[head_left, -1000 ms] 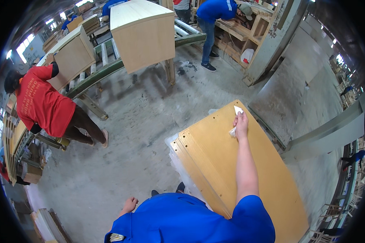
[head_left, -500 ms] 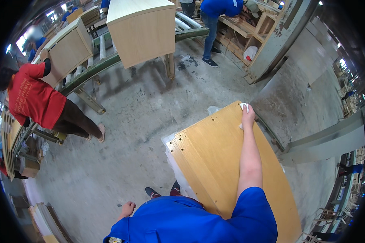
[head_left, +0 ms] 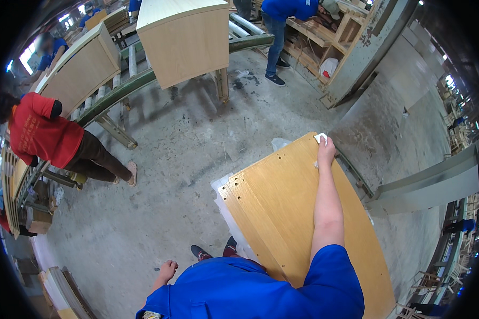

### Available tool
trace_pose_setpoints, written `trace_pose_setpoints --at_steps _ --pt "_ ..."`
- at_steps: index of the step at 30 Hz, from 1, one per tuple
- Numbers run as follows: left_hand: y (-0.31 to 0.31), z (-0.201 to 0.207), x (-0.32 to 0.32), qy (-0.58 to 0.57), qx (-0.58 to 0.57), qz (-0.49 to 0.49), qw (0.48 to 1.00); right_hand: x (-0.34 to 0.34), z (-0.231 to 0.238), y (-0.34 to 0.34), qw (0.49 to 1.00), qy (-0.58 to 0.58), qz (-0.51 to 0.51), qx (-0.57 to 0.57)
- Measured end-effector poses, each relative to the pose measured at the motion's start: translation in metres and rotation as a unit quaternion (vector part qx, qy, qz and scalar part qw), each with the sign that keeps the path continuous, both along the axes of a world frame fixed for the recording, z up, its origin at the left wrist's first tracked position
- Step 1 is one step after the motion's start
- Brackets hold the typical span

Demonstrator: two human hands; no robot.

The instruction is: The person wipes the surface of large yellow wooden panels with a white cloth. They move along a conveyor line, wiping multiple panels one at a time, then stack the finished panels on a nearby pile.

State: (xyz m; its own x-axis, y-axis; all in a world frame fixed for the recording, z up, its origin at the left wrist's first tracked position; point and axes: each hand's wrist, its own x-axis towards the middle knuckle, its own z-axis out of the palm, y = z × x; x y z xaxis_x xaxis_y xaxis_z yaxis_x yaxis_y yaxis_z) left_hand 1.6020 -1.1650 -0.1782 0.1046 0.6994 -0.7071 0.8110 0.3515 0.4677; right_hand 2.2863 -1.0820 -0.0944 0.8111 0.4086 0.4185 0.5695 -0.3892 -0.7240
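My right arm reaches out over a yellow-brown wooden panel (head_left: 282, 212) with small dark holes along its edges. At the panel's far right corner my right hand (head_left: 325, 151) is closed round a white cloth (head_left: 320, 138), part of which pokes out beyond the fingers and rests against the surface. Another bit of white shows below the palm. Down beside my body, over the floor, my left hand (head_left: 168, 270) hangs loosely with fingers slightly curled and nothing visible in it. Whitish wrapping (head_left: 234, 223) sticks out from under the panel's left edge.
A roller conveyor (head_left: 117, 101) carries pale wooden cabinets (head_left: 186, 48). A person in a red shirt (head_left: 48, 130) stands at it on the left; one in blue (head_left: 287, 13) bends at a wooden rack (head_left: 324, 40). A metal column (head_left: 378, 42) rises at the right.
My right hand stays at the panel's corner with the cloth, barely shifted. My left hand has turned slightly, its fingers loosening. The person in red has drawn an arm back from the cabinet.
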Motion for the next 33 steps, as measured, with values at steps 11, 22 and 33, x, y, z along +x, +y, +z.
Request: trace_pose_setpoints --at_steps 11,22,33 --pt "0.002 0.002 -0.005 -0.005 -0.001 0.000 1.000 -0.003 0.001 0.007 0.999 -0.013 -0.036 -0.009" --pt "0.004 -0.007 -0.008 -0.017 0.006 0.012 1.000 -0.018 -0.001 0.000 0.999 -0.027 -0.022 -0.012" --pt "0.004 -0.011 -0.009 -0.022 0.005 0.017 1.000 -0.080 0.003 -0.007 0.997 0.009 0.079 -0.007"
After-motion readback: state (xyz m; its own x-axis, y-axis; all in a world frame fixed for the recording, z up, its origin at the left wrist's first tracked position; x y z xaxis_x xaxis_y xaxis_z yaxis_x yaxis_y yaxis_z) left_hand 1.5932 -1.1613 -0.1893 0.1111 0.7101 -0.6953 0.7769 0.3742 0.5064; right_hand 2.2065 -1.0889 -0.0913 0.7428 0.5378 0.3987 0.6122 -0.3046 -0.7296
